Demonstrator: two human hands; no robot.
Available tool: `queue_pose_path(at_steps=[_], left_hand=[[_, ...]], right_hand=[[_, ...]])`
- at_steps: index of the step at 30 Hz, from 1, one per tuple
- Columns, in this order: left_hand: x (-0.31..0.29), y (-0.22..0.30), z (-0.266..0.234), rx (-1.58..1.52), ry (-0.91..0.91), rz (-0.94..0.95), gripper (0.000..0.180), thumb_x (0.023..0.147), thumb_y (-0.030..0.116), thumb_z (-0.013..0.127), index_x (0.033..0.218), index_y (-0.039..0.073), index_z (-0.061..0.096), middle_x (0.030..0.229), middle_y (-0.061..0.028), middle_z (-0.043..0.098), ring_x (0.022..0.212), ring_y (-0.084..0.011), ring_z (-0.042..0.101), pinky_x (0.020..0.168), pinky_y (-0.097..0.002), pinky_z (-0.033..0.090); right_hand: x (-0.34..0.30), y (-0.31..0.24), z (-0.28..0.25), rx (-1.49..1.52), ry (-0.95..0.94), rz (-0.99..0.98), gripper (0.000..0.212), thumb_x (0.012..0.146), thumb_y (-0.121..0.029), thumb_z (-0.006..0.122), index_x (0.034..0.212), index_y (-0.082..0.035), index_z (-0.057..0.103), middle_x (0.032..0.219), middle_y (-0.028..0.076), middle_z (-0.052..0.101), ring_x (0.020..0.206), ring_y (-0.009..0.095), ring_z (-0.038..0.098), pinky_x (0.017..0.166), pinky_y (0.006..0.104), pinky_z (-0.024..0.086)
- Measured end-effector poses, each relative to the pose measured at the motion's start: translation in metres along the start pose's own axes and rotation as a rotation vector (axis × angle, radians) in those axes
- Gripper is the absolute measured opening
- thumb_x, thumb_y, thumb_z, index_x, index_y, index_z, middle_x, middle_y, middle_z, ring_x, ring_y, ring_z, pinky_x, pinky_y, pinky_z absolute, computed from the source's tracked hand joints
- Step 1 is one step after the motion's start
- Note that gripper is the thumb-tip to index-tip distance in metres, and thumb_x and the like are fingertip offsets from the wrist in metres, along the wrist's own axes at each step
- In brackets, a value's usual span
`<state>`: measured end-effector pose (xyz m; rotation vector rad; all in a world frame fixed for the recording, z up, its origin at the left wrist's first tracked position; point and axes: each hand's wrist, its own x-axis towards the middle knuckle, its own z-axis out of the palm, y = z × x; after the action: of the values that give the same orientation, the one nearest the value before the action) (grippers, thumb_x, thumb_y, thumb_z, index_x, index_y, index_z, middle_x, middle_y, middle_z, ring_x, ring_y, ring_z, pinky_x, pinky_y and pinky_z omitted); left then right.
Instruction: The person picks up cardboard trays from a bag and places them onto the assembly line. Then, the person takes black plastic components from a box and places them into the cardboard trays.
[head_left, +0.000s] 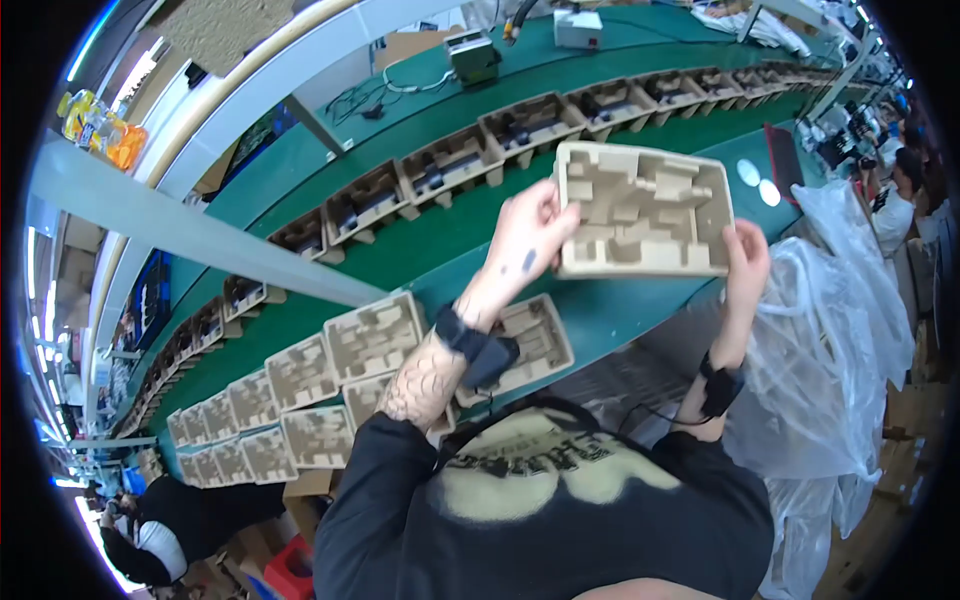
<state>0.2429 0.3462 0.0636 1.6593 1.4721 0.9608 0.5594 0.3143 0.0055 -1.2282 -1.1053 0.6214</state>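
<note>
Between my two hands I hold a tan moulded pulp tray (650, 205) above the green bench, its compartments facing up and bare. My left hand (535, 228) grips its left end, thumb over the rim. At the opposite end, my right hand (745, 258) is closed on the right edge. Below my left forearm lies another pulp tray (535, 345), partly covered by the arm and a black wrist device (480, 350). More pulp trays (375, 335) lie in two rows along the bench to the left.
Beyond my hands, a long curved line of pulp trays (450, 160) holding dark parts runs along a green belt. A slanting grey post (220, 215) stands at left. Clear plastic sheeting (810, 350) hangs at right. Two white discs (758, 182) lie on the bench. Other people (895, 190) are at far right.
</note>
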Motion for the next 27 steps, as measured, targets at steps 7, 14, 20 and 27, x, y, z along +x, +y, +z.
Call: queue_pose_path(at_steps=[7, 14, 20, 27], left_hand=[[-0.034, -0.018, -0.002, -0.026, -0.043, -0.112, 0.025, 0.08, 0.025, 0.06, 0.07, 0.002, 0.056, 0.067, -0.0146, 0.062, 0.061, -0.0236, 0.063, 0.056, -0.0373, 0.047], [-0.058, -0.041, -0.065, 0.091, 0.294, -0.147, 0.023, 0.079, 0.022, 0.06, 0.089, 0.001, 0.059, 0.084, -0.0203, 0.064, 0.076, -0.0401, 0.062, 0.065, -0.0428, 0.049], [-0.108, -0.152, -0.098, 0.711, 0.171, -0.206, 0.02, 0.076, 0.013, 0.063, 0.084, -0.004, 0.058, 0.083, -0.0284, 0.063, 0.081, -0.0399, 0.064, 0.07, -0.0461, 0.052], [-0.127, -0.128, -0.059, 1.003, 0.168, -0.02, 0.03, 0.079, 0.02, 0.062, 0.099, -0.002, 0.057, 0.089, -0.0253, 0.062, 0.08, -0.0404, 0.061, 0.069, -0.0462, 0.05]], right_hand=[[0.039, 0.019, 0.03, -0.068, -0.131, 0.042, 0.022, 0.084, -0.009, 0.067, 0.102, 0.0, 0.059, 0.091, 0.003, 0.065, 0.083, 0.008, 0.058, 0.075, 0.0215, 0.045], [-0.006, -0.026, 0.111, 0.159, -0.364, 0.085, 0.03, 0.083, -0.01, 0.068, 0.11, -0.004, 0.056, 0.082, -0.001, 0.061, 0.076, 0.007, 0.057, 0.067, 0.0218, 0.045], [-0.062, 0.04, 0.189, -0.361, -0.703, -0.173, 0.03, 0.081, -0.01, 0.065, 0.109, -0.003, 0.058, 0.089, 0.006, 0.062, 0.075, 0.014, 0.059, 0.067, 0.0264, 0.048], [0.021, 0.042, 0.099, -0.575, -0.113, -0.302, 0.028, 0.079, -0.015, 0.06, 0.102, -0.001, 0.065, 0.104, 0.019, 0.062, 0.094, 0.034, 0.061, 0.083, 0.0399, 0.049]])
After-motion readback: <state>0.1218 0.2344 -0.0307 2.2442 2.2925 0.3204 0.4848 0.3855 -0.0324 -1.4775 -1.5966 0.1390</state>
